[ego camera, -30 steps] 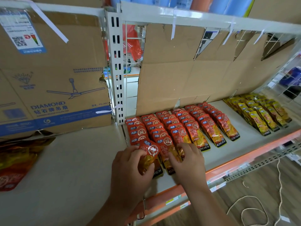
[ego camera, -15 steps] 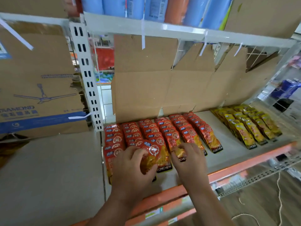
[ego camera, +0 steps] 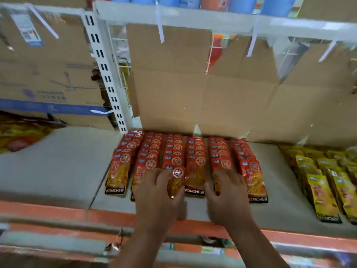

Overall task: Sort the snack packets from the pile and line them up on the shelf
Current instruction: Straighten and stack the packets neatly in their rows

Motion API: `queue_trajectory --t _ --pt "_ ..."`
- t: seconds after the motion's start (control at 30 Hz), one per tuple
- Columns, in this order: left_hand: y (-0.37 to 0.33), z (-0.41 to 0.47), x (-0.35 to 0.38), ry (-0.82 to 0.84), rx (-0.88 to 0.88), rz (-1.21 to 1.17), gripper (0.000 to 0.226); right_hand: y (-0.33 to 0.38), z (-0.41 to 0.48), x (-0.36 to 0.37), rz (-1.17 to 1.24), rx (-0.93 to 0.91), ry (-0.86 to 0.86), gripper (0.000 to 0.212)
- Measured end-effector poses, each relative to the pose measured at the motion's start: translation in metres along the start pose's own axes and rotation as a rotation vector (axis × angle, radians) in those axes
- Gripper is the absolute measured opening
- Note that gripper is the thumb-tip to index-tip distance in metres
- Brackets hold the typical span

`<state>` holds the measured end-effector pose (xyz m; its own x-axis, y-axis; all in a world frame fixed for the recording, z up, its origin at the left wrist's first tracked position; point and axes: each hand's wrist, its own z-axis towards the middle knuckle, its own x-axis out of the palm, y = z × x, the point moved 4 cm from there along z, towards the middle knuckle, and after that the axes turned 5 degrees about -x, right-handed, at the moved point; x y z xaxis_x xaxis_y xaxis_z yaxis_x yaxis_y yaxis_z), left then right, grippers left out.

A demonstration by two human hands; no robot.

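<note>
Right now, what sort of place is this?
Most likely a shop aisle or stockroom. A metal shelf with a slotted upright, red packets lined up in neat rows beside yellow packets, and a printed carton at the left.

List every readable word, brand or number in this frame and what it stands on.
"KONCHEW": black bottom band of the red snack packets, legible on three front ones.
Too blurred to read: print on the brown cardboard fan box, its white sticker, the yellow snack packets, and the red packets' round logos.
</note>
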<state>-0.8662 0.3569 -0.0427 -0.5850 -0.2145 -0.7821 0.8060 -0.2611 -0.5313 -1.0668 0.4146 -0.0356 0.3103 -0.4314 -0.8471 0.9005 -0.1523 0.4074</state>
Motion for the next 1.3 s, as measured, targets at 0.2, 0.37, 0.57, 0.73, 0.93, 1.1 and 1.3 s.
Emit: queue_trajectory --t 0.2,0.37,0.57,0.73,0.93,1.1,1.3 --pt "-0.011 0.004 0.005 -0.030 -0.072 0.066 0.051 -0.004 -0.008 0.003 0.141 -0.102 -0.073 0.025" --pt "-0.011 0.005 0.012 -0.038 -0.107 0.143 0.051 -0.006 -0.010 0.002 0.235 -0.132 -0.041 0.022" --pt "-0.011 0.007 0.016 -0.007 -0.127 0.220 0.049 -0.006 -0.013 0.001 0.285 -0.132 -0.013 0.020" --pt "-0.010 0.006 0.017 -0.015 -0.126 0.235 0.050 -0.007 -0.014 0.001 0.306 -0.137 -0.006 0.018" --pt "-0.010 0.005 0.017 -0.025 -0.124 0.224 0.050 -0.008 -0.013 0.003 0.314 -0.141 -0.013 0.017" --pt "-0.009 0.004 0.018 -0.028 -0.108 0.224 0.053 -0.009 -0.013 0.004 0.323 -0.135 -0.006 0.017" --pt "-0.008 0.005 0.018 -0.038 -0.102 0.216 0.053 -0.010 -0.013 0.005 0.330 -0.127 -0.027 0.018"
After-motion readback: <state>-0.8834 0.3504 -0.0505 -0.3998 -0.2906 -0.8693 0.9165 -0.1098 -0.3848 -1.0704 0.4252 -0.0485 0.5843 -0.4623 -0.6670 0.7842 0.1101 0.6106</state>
